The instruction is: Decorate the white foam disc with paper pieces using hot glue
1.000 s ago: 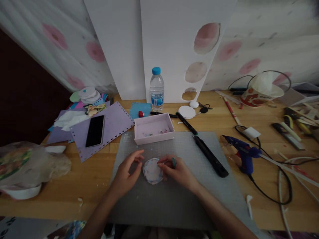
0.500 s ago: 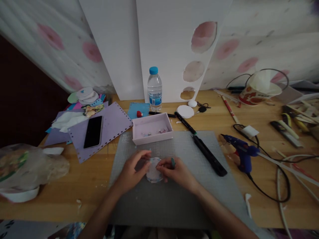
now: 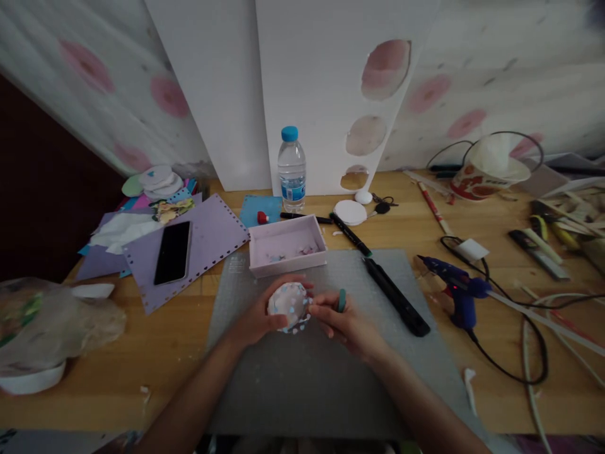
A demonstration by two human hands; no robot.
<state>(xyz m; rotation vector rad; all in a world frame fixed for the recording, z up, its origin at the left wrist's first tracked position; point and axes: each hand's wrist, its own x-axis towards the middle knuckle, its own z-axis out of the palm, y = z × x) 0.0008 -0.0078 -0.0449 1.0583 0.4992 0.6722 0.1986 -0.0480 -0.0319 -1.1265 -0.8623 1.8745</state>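
My left hand (image 3: 265,321) wraps round a small white round piece (image 3: 290,305) dotted with pink and blue bits along its edge. It is tilted up above the grey cutting mat (image 3: 302,391). Thumb and forefinger of my right hand (image 3: 341,320) are pinched together at the right edge of the round piece; whether they hold a small bit is too fine to make out. A green ring (image 3: 341,301) is on a finger of that hand. Just beyond the hands stands an open pale pink box (image 3: 288,268) with small coloured bits inside.
A black utility knife (image 3: 396,296) lies on the mat's right side, with a blue glue gun (image 3: 456,284) and its cable farther right. A water bottle (image 3: 292,173) stands behind the box. On the left, a phone (image 3: 172,252) lies on purple paper (image 3: 212,233).
The round piece was low over the mat between both hands; now my left hand grips it, raised and tilted. My right hand has shifted slightly right, to its edge.
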